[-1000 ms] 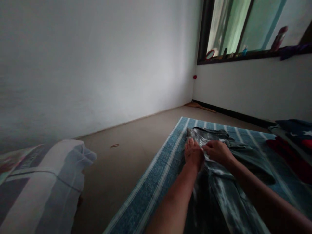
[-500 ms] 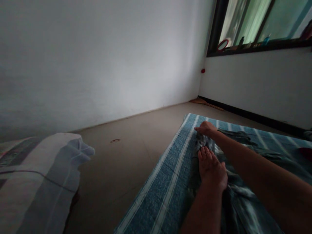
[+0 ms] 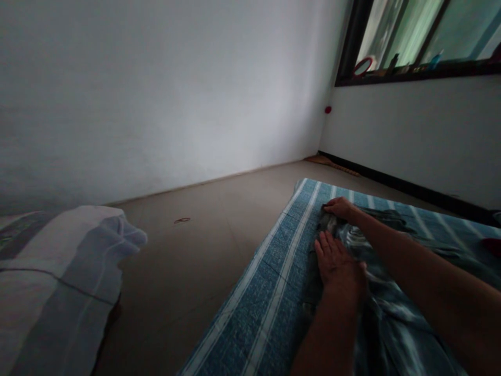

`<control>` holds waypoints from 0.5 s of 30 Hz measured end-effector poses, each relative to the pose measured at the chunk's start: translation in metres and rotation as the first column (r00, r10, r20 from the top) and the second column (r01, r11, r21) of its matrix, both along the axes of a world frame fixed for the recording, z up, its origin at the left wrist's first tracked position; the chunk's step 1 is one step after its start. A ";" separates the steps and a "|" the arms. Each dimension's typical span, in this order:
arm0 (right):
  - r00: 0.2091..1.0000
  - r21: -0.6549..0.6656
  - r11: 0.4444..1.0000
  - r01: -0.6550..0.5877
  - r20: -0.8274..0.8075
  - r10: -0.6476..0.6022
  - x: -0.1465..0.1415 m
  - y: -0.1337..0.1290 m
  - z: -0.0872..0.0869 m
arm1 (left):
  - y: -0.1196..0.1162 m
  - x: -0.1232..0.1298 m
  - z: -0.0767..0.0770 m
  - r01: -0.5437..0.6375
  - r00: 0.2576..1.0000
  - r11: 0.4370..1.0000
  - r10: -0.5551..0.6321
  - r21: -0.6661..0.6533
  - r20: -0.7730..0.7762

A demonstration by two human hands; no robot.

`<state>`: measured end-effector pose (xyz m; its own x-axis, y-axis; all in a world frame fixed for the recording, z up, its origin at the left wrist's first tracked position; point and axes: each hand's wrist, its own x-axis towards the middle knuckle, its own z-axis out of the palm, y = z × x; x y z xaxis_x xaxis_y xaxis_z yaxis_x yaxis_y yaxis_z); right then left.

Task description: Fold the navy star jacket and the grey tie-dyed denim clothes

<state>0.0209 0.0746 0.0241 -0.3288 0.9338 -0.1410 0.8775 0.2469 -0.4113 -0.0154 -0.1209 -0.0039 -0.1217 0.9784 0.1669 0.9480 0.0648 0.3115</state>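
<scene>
Fingers (image 3: 324, 241) of left hand (image 3: 340, 266) slightly spread, flat on garment (image 3: 395, 313), likely steadying it on striped sheet (image 3: 270, 274); right hand (image 3: 341, 208) curled at far end, can't tell if pinching.

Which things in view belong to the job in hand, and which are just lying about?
Appear to belong to the job:
dark garment, under the hands
left hand, laid flat on it
right hand, at its far end
striped blue sheet, beneath it

Apparently just lying about:
thin loop, on the floor
white-and-grey bundle
red-rimmed mirror, on the windowsill
</scene>
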 end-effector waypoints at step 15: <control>0.967 0.176 0.982 0.070 0.231 -0.110 0.125 -0.033 0.033 | -0.002 -0.008 0.026 0.070 0.996 0.984 -0.060 -0.167 0.066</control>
<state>0.1460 0.0418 0.0575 -0.2182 0.9748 -0.0461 0.9666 0.2094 -0.1477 -0.0233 -0.1230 0.0218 -0.0620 0.9981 -0.0068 0.9317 0.0603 0.3582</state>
